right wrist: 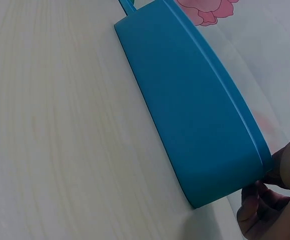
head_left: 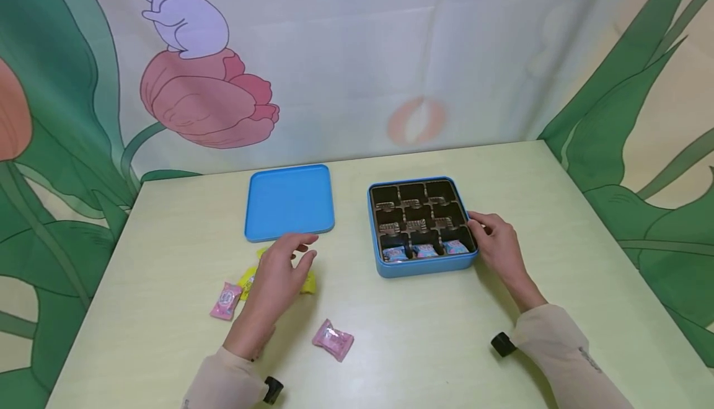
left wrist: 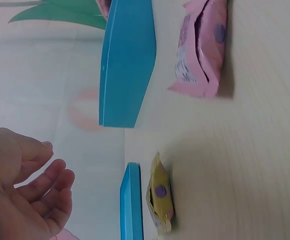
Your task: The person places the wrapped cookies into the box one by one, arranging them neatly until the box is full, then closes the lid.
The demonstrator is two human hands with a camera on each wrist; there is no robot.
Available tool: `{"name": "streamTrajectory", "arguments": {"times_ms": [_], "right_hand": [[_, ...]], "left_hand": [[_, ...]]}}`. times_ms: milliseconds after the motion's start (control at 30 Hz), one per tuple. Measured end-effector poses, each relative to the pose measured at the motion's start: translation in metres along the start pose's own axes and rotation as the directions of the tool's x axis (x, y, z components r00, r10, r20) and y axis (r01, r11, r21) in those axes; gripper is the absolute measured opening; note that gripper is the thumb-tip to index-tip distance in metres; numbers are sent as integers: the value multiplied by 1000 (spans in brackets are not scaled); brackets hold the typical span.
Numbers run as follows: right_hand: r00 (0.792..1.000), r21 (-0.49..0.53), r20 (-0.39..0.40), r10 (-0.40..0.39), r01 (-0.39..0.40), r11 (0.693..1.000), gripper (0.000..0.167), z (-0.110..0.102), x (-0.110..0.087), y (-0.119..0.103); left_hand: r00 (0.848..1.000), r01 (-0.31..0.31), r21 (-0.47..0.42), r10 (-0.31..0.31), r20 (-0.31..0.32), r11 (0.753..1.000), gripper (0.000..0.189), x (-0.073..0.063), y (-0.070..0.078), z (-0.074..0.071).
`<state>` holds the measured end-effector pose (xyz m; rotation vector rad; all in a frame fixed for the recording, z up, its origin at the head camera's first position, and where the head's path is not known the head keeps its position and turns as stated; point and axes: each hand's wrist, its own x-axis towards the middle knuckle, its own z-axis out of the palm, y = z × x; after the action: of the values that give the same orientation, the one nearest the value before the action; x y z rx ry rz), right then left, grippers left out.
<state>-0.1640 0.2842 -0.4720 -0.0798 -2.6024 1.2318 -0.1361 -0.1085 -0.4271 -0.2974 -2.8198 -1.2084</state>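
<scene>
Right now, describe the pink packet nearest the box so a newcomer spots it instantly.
On the pale table, find the blue box with the dark compartment tray. From its near left corner, come left and toward the person to the pink packet. It lies alone, while another pink packet lies beside a yellow one.

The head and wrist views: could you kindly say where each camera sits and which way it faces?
Head: on the head, facing forward and down at the table; left-hand grip, right-hand grip and sleeves show.
Left wrist: on that wrist, facing the blue box and a pink packet; left-hand grip shows.
Right wrist: on that wrist, facing the box's outer wall; right-hand grip shows.
Head and left wrist share the blue lid.
</scene>
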Motion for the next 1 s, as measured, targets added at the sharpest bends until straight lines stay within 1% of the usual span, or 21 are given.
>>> {"name": "streamTrajectory", "arguments": {"times_ms": [100, 267, 400, 667, 767, 900, 1000], "right_hand": [[1000, 3, 1, -3, 3, 1000, 28, 0, 0, 0], [1000, 2, -2, 1, -1, 1000, 28, 0, 0, 1], [1000, 4, 3, 8, -8, 1000, 28, 0, 0, 1], [1000, 1, 0, 10, -10, 1000, 28, 0, 1, 1], [1000, 3, -2, 0, 0, 1000, 28, 0, 1, 1], [1000, 3, 1, -7, 7, 1000, 28, 0, 1, 1], [1000, 0, 2, -3, 3, 1000, 28, 0, 1, 1]], "left_hand": [[1000, 10, 12, -10, -4, 1000, 31, -4, -6, -5], [1000, 8, 34, -8, -12, 999, 32, -9, -13, -11], [1000, 27, 39, -27, -14, 999, 31, -14, -19, -13], [999, 51, 51, -51, 11, 997, 33, -23, -28, -17], [999, 45, 77, -47, 24, 996, 34, -25, -31, -17], [999, 10, 122, -15, 40, 993, 34, -27, -36, -17], [998, -25, 137, 16, 62, 990, 34, -28, -39, -15]]}}
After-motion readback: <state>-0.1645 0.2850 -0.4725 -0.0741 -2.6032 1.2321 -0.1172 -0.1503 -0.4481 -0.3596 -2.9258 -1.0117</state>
